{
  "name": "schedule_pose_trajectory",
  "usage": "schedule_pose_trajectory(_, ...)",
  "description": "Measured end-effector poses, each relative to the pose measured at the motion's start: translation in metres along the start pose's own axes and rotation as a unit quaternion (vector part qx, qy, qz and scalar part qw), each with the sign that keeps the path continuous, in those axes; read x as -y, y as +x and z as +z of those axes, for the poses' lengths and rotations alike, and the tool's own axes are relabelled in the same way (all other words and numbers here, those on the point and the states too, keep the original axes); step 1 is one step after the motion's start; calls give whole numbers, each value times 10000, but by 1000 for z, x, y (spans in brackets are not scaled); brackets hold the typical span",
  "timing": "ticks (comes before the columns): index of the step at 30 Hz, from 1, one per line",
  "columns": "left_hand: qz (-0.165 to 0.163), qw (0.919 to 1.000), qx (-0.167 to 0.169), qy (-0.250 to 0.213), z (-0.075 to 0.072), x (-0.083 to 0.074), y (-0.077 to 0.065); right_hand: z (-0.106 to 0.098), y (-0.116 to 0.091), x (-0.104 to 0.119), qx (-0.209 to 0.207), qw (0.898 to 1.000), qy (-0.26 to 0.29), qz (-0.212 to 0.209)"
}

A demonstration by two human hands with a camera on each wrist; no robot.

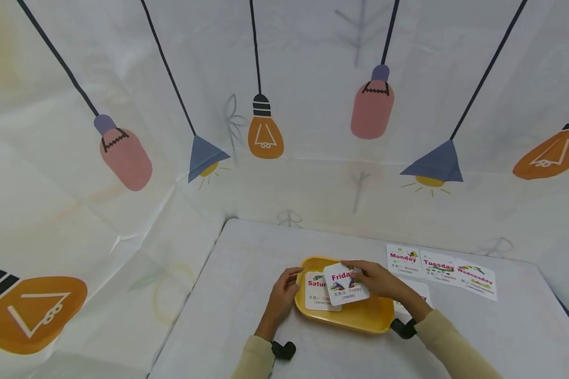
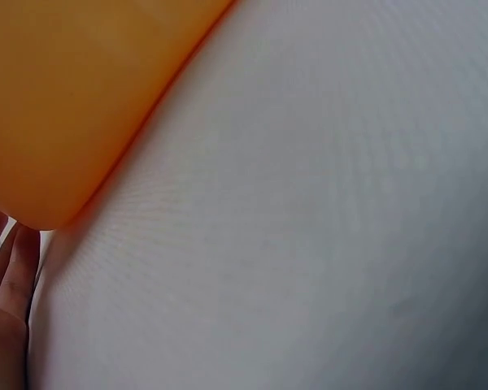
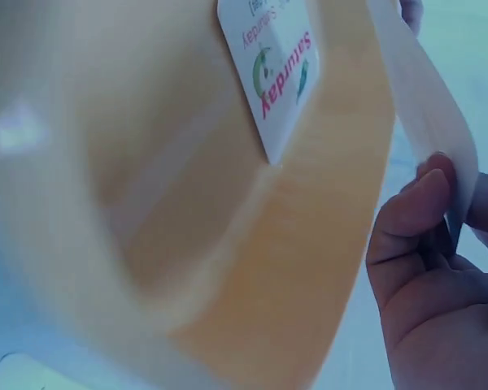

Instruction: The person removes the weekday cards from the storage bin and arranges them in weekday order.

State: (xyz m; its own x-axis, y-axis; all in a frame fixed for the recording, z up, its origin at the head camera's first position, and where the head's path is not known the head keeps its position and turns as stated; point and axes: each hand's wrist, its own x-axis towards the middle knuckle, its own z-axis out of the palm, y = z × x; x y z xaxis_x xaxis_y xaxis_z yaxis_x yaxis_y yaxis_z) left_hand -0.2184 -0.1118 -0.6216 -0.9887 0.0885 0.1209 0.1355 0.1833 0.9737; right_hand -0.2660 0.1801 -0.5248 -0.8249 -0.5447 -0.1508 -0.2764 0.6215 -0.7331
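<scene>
Between the thumb and fingers of my right hand (image 1: 381,279), the Friday card (image 1: 344,289) is pinched by its right edge, lower centre of the frame, over the yellow tray (image 1: 357,319). In the tray, toward its left side, lies the Saturday card (image 1: 315,299), face up, its right part hidden behind the Friday card; whether the two touch, I cannot tell.

My right arm comes in from the lower right, its black wrist device (image 1: 403,329) beside the tray's lower right corner. My left hand (image 1: 281,299) rises from the lower centre, fingers loosely extended and touching the tray's left rim.

The Friday card turns its printed face up toward me, lettering upright, right side tipped slightly higher; it looks near square, with no clear long axis. The right wrist view shows it almost edge-on, running from the top toward the right side, my thumb and fingers on its lower end.

Right of the tray, the Monday card (image 1: 404,260), Tuesday card (image 1: 438,268) and Wednesday card (image 1: 477,279) form a row on the white table (image 1: 218,316); another card (image 1: 420,289) lies partly hidden under my right forearm.
</scene>
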Motion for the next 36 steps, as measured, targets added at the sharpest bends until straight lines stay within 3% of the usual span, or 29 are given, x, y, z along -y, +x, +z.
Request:
schedule_pose_trajectory(10,-74,9999,-64,-73,-1,3,1,-12,-22,-14,-719,9969,273,170)
schedule_pose_trajectory(16,-125,9997,-84,-180,1,6,3,-22,-40,-20,-1055,9915,759,67)
schedule_pose_trajectory(21,-60,9997,-59,-230,1,9,3,-32,-59,-29,-1316,9845,1087,399)
schedule_pose_trajectory(26,77,9993,34,-364,-2,9,3,-41,-77,-39,-1521,9778,1141,877)
schedule_pose_trajectory(30,-1,9990,74,-443,-4,7,3,-44,-89,-49,-1652,9722,1136,1212)
schedule_pose_trajectory(36,-109,9980,91,-613,-2,4,2,-48,-106,-66,-1790,9676,1237,1278)
